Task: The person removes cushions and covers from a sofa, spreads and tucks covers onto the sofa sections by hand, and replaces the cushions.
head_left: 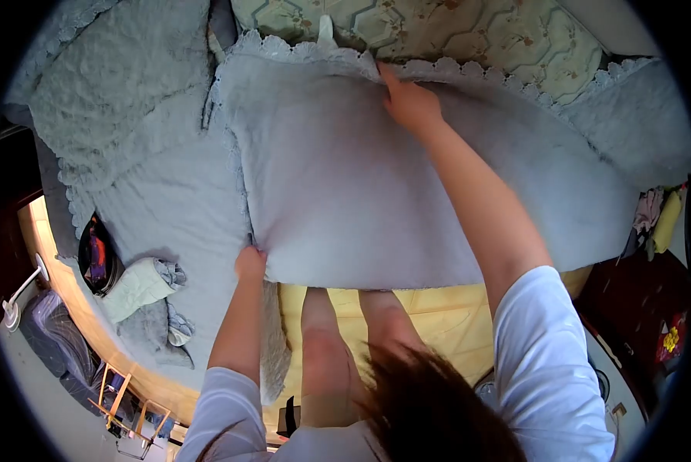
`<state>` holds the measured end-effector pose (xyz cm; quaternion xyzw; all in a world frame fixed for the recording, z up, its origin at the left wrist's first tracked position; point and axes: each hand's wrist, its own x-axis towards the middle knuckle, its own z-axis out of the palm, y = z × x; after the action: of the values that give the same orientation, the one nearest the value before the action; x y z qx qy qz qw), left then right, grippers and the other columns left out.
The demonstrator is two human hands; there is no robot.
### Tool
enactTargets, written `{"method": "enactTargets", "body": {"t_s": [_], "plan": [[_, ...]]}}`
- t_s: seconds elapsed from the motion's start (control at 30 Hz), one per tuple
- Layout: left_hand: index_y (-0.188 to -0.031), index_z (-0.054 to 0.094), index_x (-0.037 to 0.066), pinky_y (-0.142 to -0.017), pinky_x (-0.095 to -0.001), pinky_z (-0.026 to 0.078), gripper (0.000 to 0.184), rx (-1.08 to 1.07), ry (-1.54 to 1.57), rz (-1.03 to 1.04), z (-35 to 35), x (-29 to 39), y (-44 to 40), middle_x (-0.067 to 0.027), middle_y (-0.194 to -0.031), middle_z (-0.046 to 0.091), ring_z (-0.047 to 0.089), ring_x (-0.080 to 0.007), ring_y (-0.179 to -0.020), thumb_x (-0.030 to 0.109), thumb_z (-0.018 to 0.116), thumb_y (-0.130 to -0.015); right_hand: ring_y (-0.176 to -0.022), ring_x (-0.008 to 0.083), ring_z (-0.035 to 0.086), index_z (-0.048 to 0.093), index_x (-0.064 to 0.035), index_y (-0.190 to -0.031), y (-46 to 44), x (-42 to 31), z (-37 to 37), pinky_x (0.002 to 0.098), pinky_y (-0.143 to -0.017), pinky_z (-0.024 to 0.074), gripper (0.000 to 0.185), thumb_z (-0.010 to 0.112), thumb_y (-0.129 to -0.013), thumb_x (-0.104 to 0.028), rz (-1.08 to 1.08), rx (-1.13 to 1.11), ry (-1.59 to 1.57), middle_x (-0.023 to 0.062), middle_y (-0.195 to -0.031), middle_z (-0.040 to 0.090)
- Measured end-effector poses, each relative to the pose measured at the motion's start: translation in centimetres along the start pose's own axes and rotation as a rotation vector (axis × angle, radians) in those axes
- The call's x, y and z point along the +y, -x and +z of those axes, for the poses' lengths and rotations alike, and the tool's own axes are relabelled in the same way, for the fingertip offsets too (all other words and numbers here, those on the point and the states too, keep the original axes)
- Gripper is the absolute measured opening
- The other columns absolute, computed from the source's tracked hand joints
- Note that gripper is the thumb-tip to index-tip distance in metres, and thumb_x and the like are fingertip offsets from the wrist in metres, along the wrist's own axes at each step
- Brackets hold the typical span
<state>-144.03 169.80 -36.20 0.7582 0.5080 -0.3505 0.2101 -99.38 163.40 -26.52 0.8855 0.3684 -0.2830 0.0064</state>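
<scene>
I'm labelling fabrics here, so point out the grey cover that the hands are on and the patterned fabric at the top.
Grey cover point(353, 185): head view, middle of its smooth panel.
Patterned fabric point(453, 32): head view, middle of its visible part.

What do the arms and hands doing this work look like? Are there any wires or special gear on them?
These are a person's own arms. The left hand and right hand are ungloved. The left sleeve and right sleeve are short, loose and white with a bluish cast. No cables, watch or markings show; rings are too small to tell.
</scene>
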Motion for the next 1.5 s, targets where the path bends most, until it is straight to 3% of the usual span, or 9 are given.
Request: {"method": "enactTargets", "body": {"t_s": [0.23,0.43,0.63,0.73,1.03,1.23,1.33,1.43,1.5], "plan": [[-0.087,0.06,0.001,-0.065,-0.0304,0.049,0.037,-0.448,0.783,0.143,-11.7,11.9,0.6,-0.0119,-0.085,0.064,0.062,-0.0198,-0.073,0.036,0.053,-0.08,-0.091,0.0323,0.057,0.062,-0.0066,-0.085,-2.8,2.5,2.8,0.0438,-0.074,0.0464,0.016,0.053,-0.075,-0.014,-0.472,0.475,0.082,0.0204,-0.104,0.055],[-0.119,0.042,0.001,-0.075,-0.0319,0.048,0.06,-0.477,1.267,0.381,-17.6,27.1,-4.2,-0.0168,-0.106,0.056,0.059,-0.0224,-0.09,0.05,0.046,-0.085,-0.108,0.0343,0.046,0.048,-0.0003,-0.107,-6.3,4.0,4.5,0.0443,-0.091,0.0394,0.035,0.055,-0.078,-0.02,0.291,-0.031,-2.25,0.0193,-0.115,0.048],[-0.121,0.039,-0.002,-0.078,-0.0346,0.048,0.057,-0.506,1.495,0.251,-17.6,31.6,-8.7,-0.0154,-0.113,0.052,0.057,-0.0251,-0.096,0.042,0.049,-0.085,-0.107,0.031,0.046,0.041,0.0029,-0.107,-8.7,3.2,3.9,0.0432,-0.095,0.0363,0.041,0.058,-0.078,-0.02,0.186,-0.083,-2.778,0.0211,-0.108,0.048],[-0.108,0.047,-0.006,-0.078,-0.0347,0.05,0.045,-0.505,1.668,0.19,-16.2,31.0,-9.4,-0.0165,-0.106,0.054,0.058,-0.0266,-0.092,0.031,0.053,-0.084,-0.102,0.0298,0.047,0.043,0.0027,-0.105,-9.3,2.3,2.9,0.0433,-0.095,0.036,0.037,0.058,-0.078,-0.017,0.428,0.15,-2.631,0.0184,-0.103,0.049],[-0.115,0.043,-0.003,-0.087,-0.0365,0.044,0.034,-0.375,2.064,0.382,-18.0,34.7,-10.9,-0.0125,-0.114,0.049,0.051,-0.0236,-0.102,0.017,0.048,-0.087,-0.102,0.0306,0.047,0.046,0.0049,-0.103,-7.3,2.8,0.5,0.0449,-0.093,0.0397,0.025,0.05,-0.08,-0.005,0.125,0.08,-2.591,0.0177,-0.107,0.049],[-0.116,0.047,0.007,-0.087,-0.0372,0.043,0.033,-0.347,1.715,0.454,-20.2,36.4,-18.6,-0.0109,-0.117,0.05,0.05,-0.0244,-0.104,0.024,0.047,-0.088,-0.101,0.027,0.05,0.051,-0.0005,-0.1,-5.7,3.7,-0.9,0.0436,-0.091,0.0407,0.021,0.051,-0.081,-0.009,-0.03,0.056,-2.343,0.0113,-0.106,0.052],[-0.114,0.049,0.007,-0.084,-0.037,0.044,0.031,-0.189,1.387,0.489,-20.9,36.3,-20.0,-0.0119,-0.115,0.051,0.051,-0.0252,-0.102,0.025,0.047,-0.088,-0.098,0.0279,0.053,0.052,-0.0024,-0.103,-5.0,6.1,0.3,0.0405,-0.085,0.0432,0.027,0.055,-0.08,-0.016,0.098,0.03,-1.667,0.0107,-0.107,0.055],[-0.112,0.051,0.008,-0.082,-0.0368,0.044,0.03,0.157,0.845,0.619,-20.7,35.2,-20.1,-0.013,-0.112,0.053,0.052,-0.026,-0.1,0.025,0.048,-0.087,-0.103,0.0313,0.05,0.053,-0.0039,-0.107,-4.9,8.4,0.3,0.0389,-0.087,0.0409,0.036,0.058,-0.078,-0.025,0.142,-0.066,-0.336,0.0127,-0.114,0.053],[-0.11,0.052,0.008,-0.081,-0.0367,0.044,0.03,0.453,0.413,0.734,-20.2,33.4,-19.3,-0.0137,-0.11,0.054,0.053,-0.0265,-0.098,0.025,0.049,-0.086,-0.106,0.0338,0.047,0.053,-0.0055,-0.11,-4.8,12.9,3.8,0.0404,-0.089,0.0389,0.04,0.058,-0.078,-0.029,0.078,0.322,-0.174,0.0131,-0.116,0.052]]}}
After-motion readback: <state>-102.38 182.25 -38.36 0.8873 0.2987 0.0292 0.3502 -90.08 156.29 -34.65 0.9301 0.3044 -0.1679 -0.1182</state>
